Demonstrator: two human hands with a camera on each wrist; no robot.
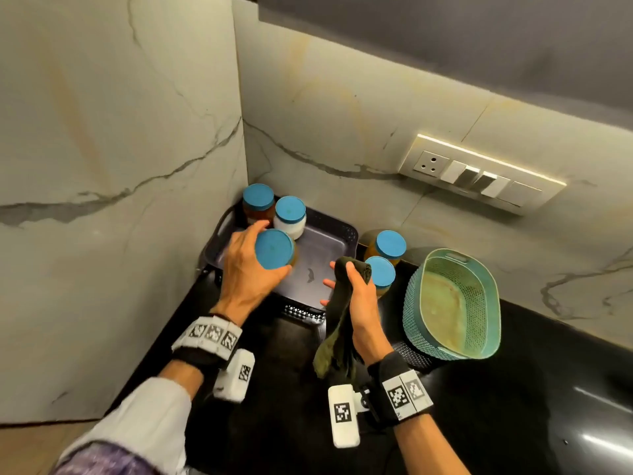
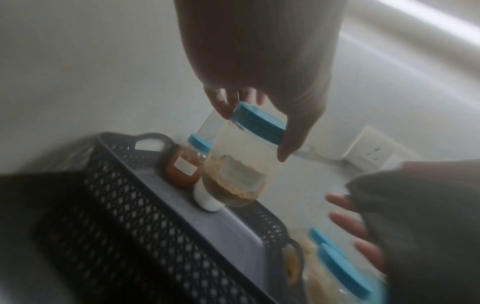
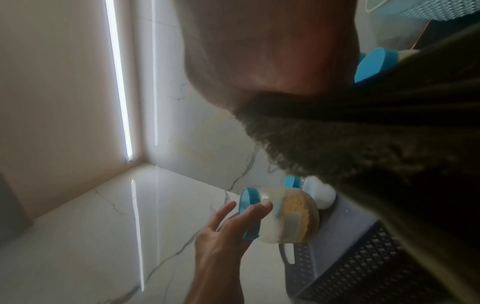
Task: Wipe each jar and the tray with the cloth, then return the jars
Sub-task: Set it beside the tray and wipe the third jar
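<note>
My left hand (image 1: 253,265) grips a blue-lidded jar (image 1: 275,249) by its lid and shoulder, holding it above the dark purple tray (image 1: 322,248). In the left wrist view this jar (image 2: 241,164) holds yellowish grains and hangs slightly tilted over the tray (image 2: 182,205). Two more jars stand in the tray's far left corner: a reddish-brown one (image 1: 258,202) and a white one (image 1: 290,217). My right hand (image 1: 356,296) holds a dark green cloth (image 1: 337,334) at the tray's near right edge. Two other blue-lidded jars (image 1: 389,244) (image 1: 381,273) stand on the counter right of the tray.
A teal mesh basket (image 1: 452,303) sits on the black counter (image 1: 513,406) to the right of the jars. Marble walls meet in a corner right behind the tray. A switch panel (image 1: 479,173) is on the back wall.
</note>
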